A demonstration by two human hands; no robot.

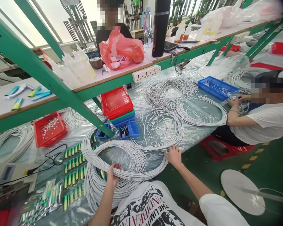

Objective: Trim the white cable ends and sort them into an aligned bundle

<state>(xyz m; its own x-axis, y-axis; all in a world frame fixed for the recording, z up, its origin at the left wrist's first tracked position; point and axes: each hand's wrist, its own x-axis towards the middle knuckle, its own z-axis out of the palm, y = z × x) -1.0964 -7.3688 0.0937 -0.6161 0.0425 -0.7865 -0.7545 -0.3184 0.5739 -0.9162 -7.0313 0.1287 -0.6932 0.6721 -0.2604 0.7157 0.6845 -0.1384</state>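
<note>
My left hand (113, 174) is closed around a thick bundle of white cables (96, 158), its fingers curled over the strands. This bundle bends in a wide loop across the table's front edge. At its right end my right hand (174, 156) is closed with fingertips on the strands, partly hidden by the back of the hand. Under and behind the held bundle lies another coil of white cables (129, 147). A looser cable coil (165, 125) is just beyond my right hand. Rows of green-and-yellow cylindrical pieces (74, 169) are laid out left of my left hand.
Stacked red trays (116, 102) and a small blue bin (129, 129) stand behind the coils. A green post (61, 88) slants across the left. A red tray (49, 128) holds small white parts. At right, a co-worker (269, 116) sits by a blue tray (217, 87).
</note>
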